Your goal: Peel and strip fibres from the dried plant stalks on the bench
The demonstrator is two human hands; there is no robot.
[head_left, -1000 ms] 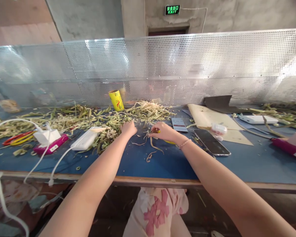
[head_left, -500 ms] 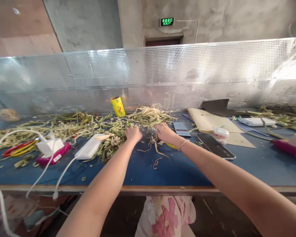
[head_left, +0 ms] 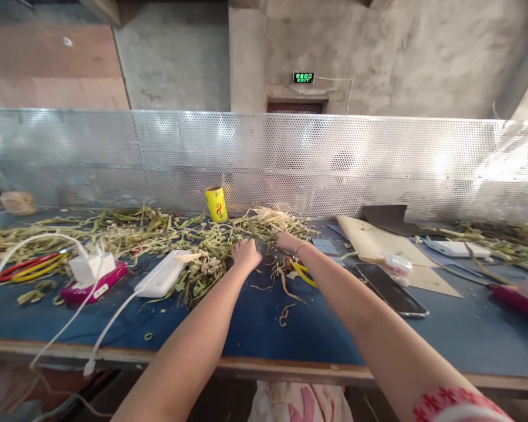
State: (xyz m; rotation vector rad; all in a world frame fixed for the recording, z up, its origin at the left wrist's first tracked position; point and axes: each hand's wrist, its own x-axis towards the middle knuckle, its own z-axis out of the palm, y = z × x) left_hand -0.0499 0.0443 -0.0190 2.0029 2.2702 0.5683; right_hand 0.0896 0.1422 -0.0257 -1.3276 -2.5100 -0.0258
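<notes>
My left hand [head_left: 246, 255] rests with curled fingers at the right edge of a heap of dried leafy stems [head_left: 202, 269]. Its fingertips are hidden, so what it grips, if anything, does not show. Bent fingers of my right hand [head_left: 289, 242] touch the front of a bundle of pale dry stems [head_left: 273, 221]; whatever is inside them is out of sight. Below that hand lie some thin dry roots [head_left: 284, 281] and yellow tool handles [head_left: 304, 274]. Behind my right wrist a grey-blue card [head_left: 328, 249] is partly covered.
Nearby are a yellow cardboard tube [head_left: 216, 205], a white power bank [head_left: 161, 275], a magenta power strip [head_left: 94, 286] with white cables, red-and-yellow pliers [head_left: 33, 266], a black phone [head_left: 391, 290] and tan cardboard [head_left: 365, 237]. A perforated metal screen [head_left: 246, 152] bounds the table's back.
The camera has tilted up, so everything sits lower in view. My right hand has shifted slightly left, exposing more of the yellow handles. My left hand stays by the leafy heap.
</notes>
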